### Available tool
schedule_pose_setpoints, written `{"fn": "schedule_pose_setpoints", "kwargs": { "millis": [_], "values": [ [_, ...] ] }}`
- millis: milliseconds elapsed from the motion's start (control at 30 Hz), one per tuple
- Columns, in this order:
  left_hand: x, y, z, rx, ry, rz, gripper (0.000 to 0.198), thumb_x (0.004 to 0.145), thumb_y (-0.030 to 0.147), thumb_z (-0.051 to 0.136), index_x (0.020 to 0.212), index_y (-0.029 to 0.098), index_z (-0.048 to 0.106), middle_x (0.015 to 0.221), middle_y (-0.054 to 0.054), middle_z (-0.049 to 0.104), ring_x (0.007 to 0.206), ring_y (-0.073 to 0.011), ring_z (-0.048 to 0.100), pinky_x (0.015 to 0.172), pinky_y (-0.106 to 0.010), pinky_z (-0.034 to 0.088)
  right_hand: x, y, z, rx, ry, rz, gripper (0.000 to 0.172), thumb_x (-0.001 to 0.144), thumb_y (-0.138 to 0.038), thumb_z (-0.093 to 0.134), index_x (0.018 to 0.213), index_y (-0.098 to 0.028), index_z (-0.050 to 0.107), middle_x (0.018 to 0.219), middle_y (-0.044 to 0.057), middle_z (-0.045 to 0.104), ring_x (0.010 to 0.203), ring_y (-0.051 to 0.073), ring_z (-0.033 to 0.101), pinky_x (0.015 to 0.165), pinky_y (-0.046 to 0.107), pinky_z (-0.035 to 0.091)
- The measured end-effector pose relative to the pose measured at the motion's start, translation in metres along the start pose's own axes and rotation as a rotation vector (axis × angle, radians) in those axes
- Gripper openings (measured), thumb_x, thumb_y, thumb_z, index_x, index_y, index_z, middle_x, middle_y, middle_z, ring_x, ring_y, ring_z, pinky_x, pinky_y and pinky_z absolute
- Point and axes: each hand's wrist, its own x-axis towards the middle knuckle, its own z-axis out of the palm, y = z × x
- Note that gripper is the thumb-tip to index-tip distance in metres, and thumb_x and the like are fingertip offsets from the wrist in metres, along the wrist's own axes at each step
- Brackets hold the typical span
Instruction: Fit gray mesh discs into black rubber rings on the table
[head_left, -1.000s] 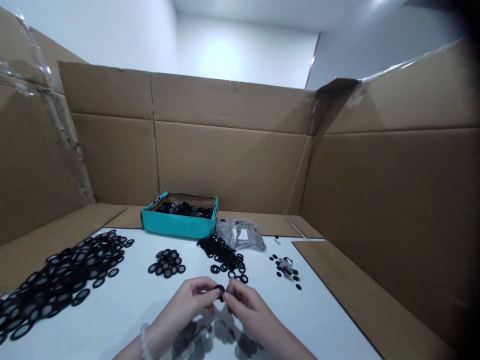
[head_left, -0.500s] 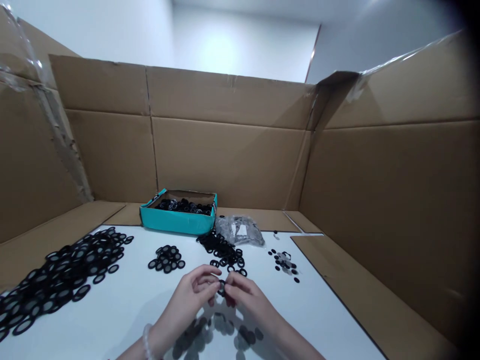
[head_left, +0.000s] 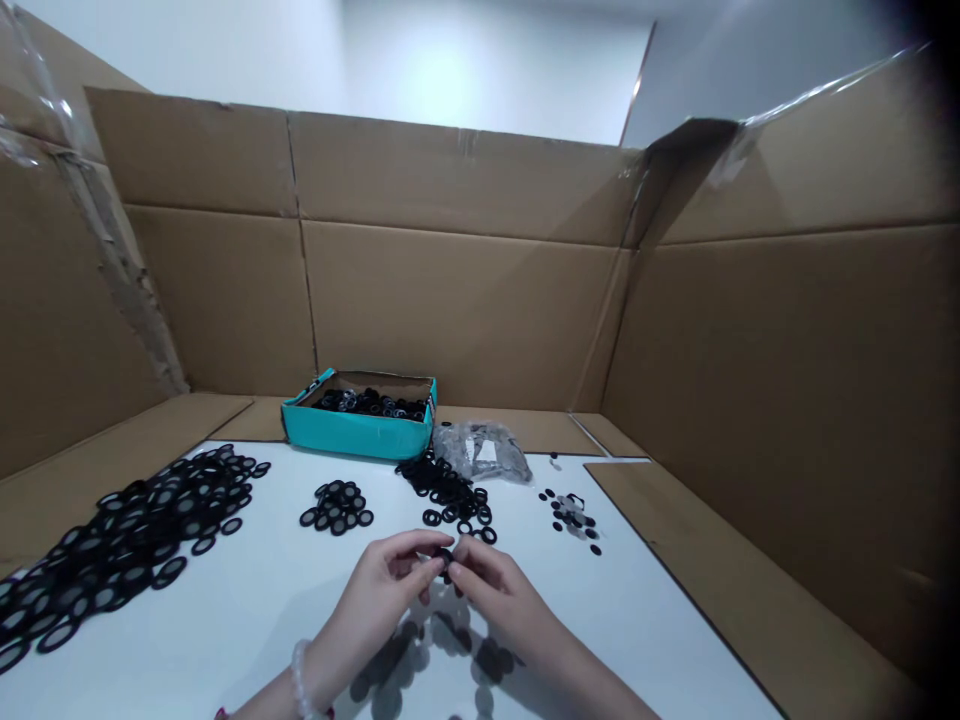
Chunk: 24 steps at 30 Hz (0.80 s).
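Between my two hands, above the white tabletop, is a small black ring (head_left: 445, 561), partly hidden by the fingertips. My left hand (head_left: 394, 580) pinches it from the left, a pale bead bracelet on its wrist. From the right, my right hand (head_left: 495, 592) grips the same ring with thumb and fingers. Whether a disc sits inside the ring is too small to tell. Below the hands lie scattered dark and grey discs (head_left: 450, 632), partly in shadow. Just beyond the fingers spreads a pile of loose black rings (head_left: 446, 490).
A large heap of black rings with grey centres (head_left: 142, 540) covers the left side; a smaller cluster (head_left: 337, 507) lies nearer the middle. Behind stand a teal box of rings (head_left: 352, 433) and a clear plastic bag (head_left: 484, 453). Small discs (head_left: 574, 512) lie right. Cardboard walls (head_left: 465, 300) enclose the table.
The ring between my hands has turned and is now more covered by the fingertips. Both hands stay close together in nearly the same place; the view has shifted slightly.
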Motion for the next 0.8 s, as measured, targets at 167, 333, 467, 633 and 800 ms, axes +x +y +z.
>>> {"fn": "schedule_pose_setpoints", "kwargs": {
  "millis": [167,333,467,633,800],
  "values": [
    [0.001,-0.009,-0.001,-0.071,-0.044,0.012,0.029,0.072,0.025,0.061,0.098,0.014,0.060,0.080,-0.004,0.061,0.064,-0.0129,0.052,0.058,-0.023,0.040,-0.003,-0.005,-0.001,-0.115,-0.033,-0.061,0.030,0.086,-0.036,0.048,0.063,-0.018,0.039,0.062,-0.004,0.038,0.061,0.012,0.035,0.057,0.025,0.028],
    [0.003,-0.010,-0.008,-0.154,-0.112,-0.005,0.028,0.068,0.023,0.066,0.093,0.013,0.058,0.074,-0.002,0.056,0.071,-0.0139,0.053,0.064,-0.023,0.041,-0.003,-0.005,-0.003,-0.076,-0.037,-0.090,0.033,0.085,-0.040,0.048,0.061,-0.018,0.041,0.061,-0.003,0.038,0.061,0.013,0.036,0.058,0.025,0.027],
    [0.004,-0.007,-0.009,-0.119,-0.138,0.010,0.021,0.067,0.022,0.065,0.085,0.013,0.058,0.074,-0.002,0.057,0.070,-0.0142,0.052,0.063,-0.023,0.040,-0.002,-0.001,-0.002,-0.025,-0.045,-0.091,0.035,0.084,-0.043,0.049,0.061,-0.018,0.041,0.060,-0.003,0.038,0.060,0.012,0.035,0.056,0.025,0.027],
    [0.002,-0.007,-0.005,0.101,-0.029,0.031,0.012,0.070,0.020,0.059,0.081,0.015,0.059,0.070,-0.001,0.058,0.061,-0.0133,0.048,0.058,-0.024,0.036,-0.001,0.001,0.001,-0.060,-0.059,-0.005,0.034,0.081,-0.037,0.055,0.059,-0.018,0.038,0.059,-0.004,0.037,0.060,0.012,0.036,0.057,0.024,0.028],
    [-0.004,-0.006,-0.002,0.269,0.072,0.113,0.009,0.073,0.022,0.055,0.080,0.017,0.058,0.072,0.001,0.057,0.055,-0.0110,0.041,0.054,-0.023,0.032,-0.001,0.004,0.001,-0.062,-0.049,-0.003,0.031,0.084,-0.037,0.052,0.062,-0.018,0.039,0.061,-0.004,0.036,0.060,0.012,0.034,0.056,0.024,0.027]
  ]
}}
